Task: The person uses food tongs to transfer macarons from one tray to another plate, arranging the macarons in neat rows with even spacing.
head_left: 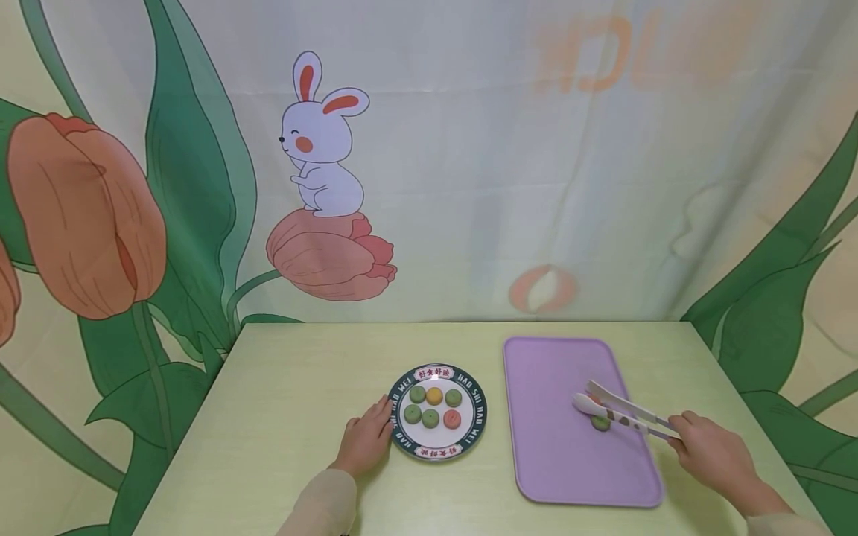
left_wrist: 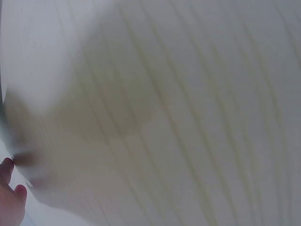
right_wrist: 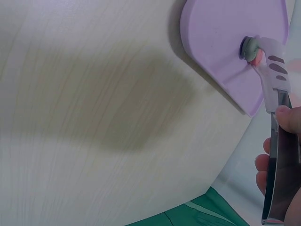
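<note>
My left hand (head_left: 366, 438) rests on the table with its fingertips at the left rim of a round plate (head_left: 478, 408). On the plate sit several small round cookie-like pieces: green ones (head_left: 430, 418), a yellow one (head_left: 434, 396) and a pink one (head_left: 452, 419). My right hand (head_left: 713, 450) grips metal tongs (head_left: 615, 418) with white, brown-spotted tips, reaching over a purple tray (head_left: 559, 454). Close by the tong tips on the tray are a green piece (right_wrist: 249, 48) and a pink piece (right_wrist: 257, 57), both partly hidden by the tongs.
Plate and tray stand side by side on a pale wood-grain table (head_left: 268, 432), with a strip of table between them. A curtain (head_left: 456, 186) printed with a rabbit and tulips hangs behind the table's back edge.
</note>
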`<state>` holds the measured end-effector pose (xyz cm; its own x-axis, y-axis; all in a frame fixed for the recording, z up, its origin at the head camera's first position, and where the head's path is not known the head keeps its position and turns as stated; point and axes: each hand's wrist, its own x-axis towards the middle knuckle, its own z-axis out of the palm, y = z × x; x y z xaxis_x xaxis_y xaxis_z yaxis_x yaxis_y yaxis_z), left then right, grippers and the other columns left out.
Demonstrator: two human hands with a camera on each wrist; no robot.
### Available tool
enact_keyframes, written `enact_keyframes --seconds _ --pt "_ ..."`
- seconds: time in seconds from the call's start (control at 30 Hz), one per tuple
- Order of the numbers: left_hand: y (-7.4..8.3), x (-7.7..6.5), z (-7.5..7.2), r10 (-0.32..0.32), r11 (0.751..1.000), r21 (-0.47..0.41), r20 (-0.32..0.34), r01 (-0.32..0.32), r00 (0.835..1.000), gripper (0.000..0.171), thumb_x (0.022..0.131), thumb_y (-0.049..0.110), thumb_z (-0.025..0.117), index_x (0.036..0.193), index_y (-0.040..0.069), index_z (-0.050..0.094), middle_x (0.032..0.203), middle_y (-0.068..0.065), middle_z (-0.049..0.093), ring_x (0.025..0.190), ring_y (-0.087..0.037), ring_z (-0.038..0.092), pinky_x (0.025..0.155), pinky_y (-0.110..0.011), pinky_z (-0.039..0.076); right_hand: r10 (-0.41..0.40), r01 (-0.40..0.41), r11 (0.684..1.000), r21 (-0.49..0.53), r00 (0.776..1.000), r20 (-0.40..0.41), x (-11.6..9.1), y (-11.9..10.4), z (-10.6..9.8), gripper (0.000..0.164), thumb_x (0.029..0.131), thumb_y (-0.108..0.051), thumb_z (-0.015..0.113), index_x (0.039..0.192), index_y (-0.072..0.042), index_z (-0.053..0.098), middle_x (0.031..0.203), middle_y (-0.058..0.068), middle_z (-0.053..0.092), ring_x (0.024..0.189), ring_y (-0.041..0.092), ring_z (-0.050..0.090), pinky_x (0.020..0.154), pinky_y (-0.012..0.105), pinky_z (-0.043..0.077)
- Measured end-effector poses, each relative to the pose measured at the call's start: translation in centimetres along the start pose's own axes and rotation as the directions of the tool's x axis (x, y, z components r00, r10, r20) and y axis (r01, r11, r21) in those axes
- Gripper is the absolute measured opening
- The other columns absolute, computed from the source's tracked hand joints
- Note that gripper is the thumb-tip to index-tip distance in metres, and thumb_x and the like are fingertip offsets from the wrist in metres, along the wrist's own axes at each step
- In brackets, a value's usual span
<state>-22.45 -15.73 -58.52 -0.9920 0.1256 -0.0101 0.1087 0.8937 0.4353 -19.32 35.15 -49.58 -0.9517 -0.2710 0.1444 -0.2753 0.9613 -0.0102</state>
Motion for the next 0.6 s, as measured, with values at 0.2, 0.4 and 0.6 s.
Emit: enact_keyframes --seconds 0.2,0.4,0.6 --pt "0.03 -0.06 -0.03 -0.001 1.0 -0.003 0.002 0.001 1.0 0.046 0.092 0.025 0.042 0.133 0.005 0.039 0.142 -0.009 0.034 0.128 -0.029 0.034 0.098 -0.051 0.027 0.004 -0.004 1.0 -0.001 1.0 0.008 0.0 -0.05 -0.06 0.014 0.073 -0.013 0.068 0.076 -0.013 0.055 0.063 -0.005 0.044 0.052 0.008 0.036 0.042 0.024 0.028" --pt "0.12 -0.1 -0.11 -0.002 1.0 -0.006 0.002 0.002 1.0 0.046 0.092 0.025 0.041 0.133 0.006 0.039 0.142 -0.009 0.034 0.128 -0.029 0.034 0.098 -0.051 0.027 -0.01 0.01 1.0 -0.009 1.0 -0.012 0.15 -0.09 -0.25 0.014 0.073 -0.013 0.068 0.077 -0.012 0.055 0.063 -0.005 0.043 0.052 0.008 0.036 0.042 0.024 0.028" --pt "0.12 -0.14 -0.09 -0.004 1.0 -0.005 0.001 0.004 1.0 0.046 0.092 0.025 0.042 0.133 0.006 0.039 0.142 -0.009 0.034 0.128 -0.029 0.034 0.098 -0.051 0.027 -0.012 0.012 1.0 -0.004 1.0 -0.013 0.3 -0.29 -0.42 0.013 0.073 -0.013 0.068 0.08 -0.011 0.057 0.064 -0.005 0.045 0.052 0.008 0.037 0.043 0.024 0.029"
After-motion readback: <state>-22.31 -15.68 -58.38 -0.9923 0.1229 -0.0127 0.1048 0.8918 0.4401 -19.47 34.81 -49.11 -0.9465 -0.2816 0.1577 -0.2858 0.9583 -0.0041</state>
